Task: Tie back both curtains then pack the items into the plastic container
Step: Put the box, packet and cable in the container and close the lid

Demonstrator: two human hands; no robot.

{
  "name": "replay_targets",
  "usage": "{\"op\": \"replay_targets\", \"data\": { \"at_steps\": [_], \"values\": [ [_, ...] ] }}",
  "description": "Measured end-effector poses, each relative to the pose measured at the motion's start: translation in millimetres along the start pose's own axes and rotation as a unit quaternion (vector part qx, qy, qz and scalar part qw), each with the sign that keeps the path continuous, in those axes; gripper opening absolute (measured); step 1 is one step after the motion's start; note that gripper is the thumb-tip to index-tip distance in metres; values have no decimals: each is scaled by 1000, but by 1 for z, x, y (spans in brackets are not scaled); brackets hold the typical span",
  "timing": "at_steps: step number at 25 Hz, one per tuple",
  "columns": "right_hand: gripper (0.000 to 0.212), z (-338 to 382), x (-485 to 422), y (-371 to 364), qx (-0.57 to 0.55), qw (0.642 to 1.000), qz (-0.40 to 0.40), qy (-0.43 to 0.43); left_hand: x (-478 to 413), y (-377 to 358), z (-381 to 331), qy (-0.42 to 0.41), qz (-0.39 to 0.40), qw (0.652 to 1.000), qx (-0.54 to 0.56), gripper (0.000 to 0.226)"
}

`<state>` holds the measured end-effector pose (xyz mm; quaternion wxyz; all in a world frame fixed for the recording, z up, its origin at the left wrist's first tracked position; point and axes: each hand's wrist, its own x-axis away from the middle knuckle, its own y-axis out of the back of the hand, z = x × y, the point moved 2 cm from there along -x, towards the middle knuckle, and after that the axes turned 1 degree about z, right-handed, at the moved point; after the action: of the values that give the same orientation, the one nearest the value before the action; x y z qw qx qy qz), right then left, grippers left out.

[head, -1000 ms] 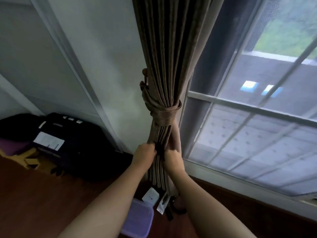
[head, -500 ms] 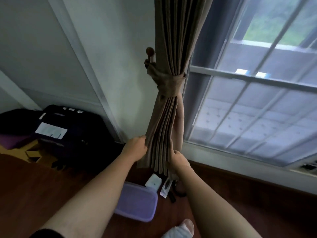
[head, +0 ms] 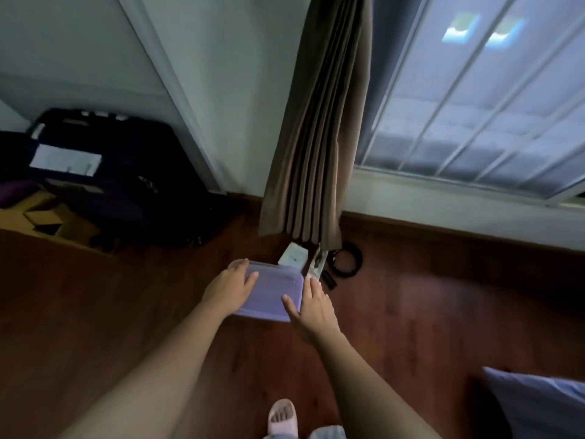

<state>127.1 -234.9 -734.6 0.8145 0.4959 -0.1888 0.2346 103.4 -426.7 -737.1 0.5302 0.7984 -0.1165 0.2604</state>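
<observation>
**Both hands at the container, lid on**

Nearest: slippered foot (head: 281, 416) on the wood floor (head: 411, 312), arms reaching forward and down.

Left hand (head: 232, 288) is spread over the left edge of the plastic container (head: 273, 293), with the thumb lying on the lid. Right hand (head: 315, 307) is spread at the right edge, fingers straight, thumb over the lid. Neither is curled round anything. Can't tell if they're touching or just above.

The container sits on the floor just short of the curtain hem, purple lid closed. It looks like thin, light plastic: stiff at the rim, flexible in the lid panel, smooth. Best to hold it by the opposite rims and peel the lid from a corner.

Just beyond it are a white box (head: 293, 255), a flat packet (head: 316, 264), a small black piece (head: 329, 278) and a coiled black cable (head: 346, 259). All look light. The cable is floppy, so lift it by the whole coil.

Further back, the curtain (head: 316, 137) hangs gathered beside the window (head: 474, 90). Its tie is out of frame.
</observation>
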Motion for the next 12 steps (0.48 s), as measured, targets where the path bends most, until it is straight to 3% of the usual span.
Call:
{"op": "replay_targets", "data": {
  "at_steps": [8, 12],
  "values": [
    [145, -105, -126, -183, 44, 999, 8, -24, -116, -187, 135, 91, -40, 995, 19, 52],
    [96, -147, -207, -260, 81, 995, -14, -51, -186, -258, 185, 108, -78, 991, -3, 53]
  ]
}}
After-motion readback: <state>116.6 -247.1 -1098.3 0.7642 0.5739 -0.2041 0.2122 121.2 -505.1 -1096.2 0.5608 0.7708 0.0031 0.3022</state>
